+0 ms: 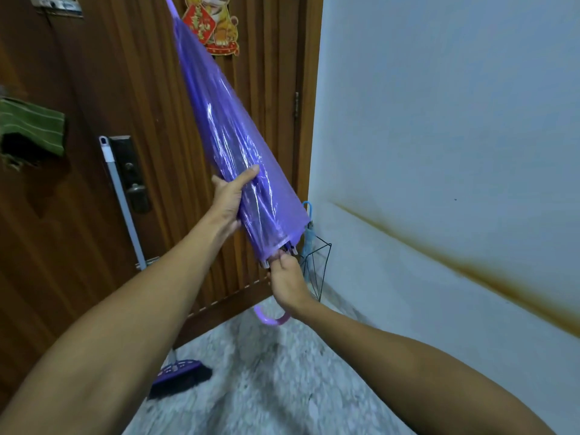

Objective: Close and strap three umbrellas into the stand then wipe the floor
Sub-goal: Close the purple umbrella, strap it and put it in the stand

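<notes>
Head view is showing us the purple umbrella (232, 158) folded and held up in front of the wooden door (78, 215), its tip pointing up and to the left past the top edge of the picture and its curved lilac handle (272, 318) hanging low, just above the floor. We are seeing the canopy gathered but loose, its clear purple plastic creased and shining, widening toward the lower end where the rib tips are bunching together.

The left hand (229, 199) is wrapping the lower part of the canopy from the left side, thumb lying across the front of the plastic and the other fingers going behind it, where we cannot see them. The right hand (287, 281) is sitting at the canopy's open end, fingers curled and pinching at the rib tips or the shaft there; we cannot tell which, as the hand is covering that spot.

Just behind the right hand, a black wire stand (317, 265) is standing in the corner between door and white wall (439, 120), with a blue umbrella (308, 233) already upright in it, its hooked handle sticking up. A brown streak is running across the wall.

To the left, a broom (180, 376) is leaning on the door, its grey pole rising past the door lock (131, 174) and its dark bristles resting on the speckled grey floor (266, 387). A red and gold decoration (213, 23) is hanging high on the door.
</notes>
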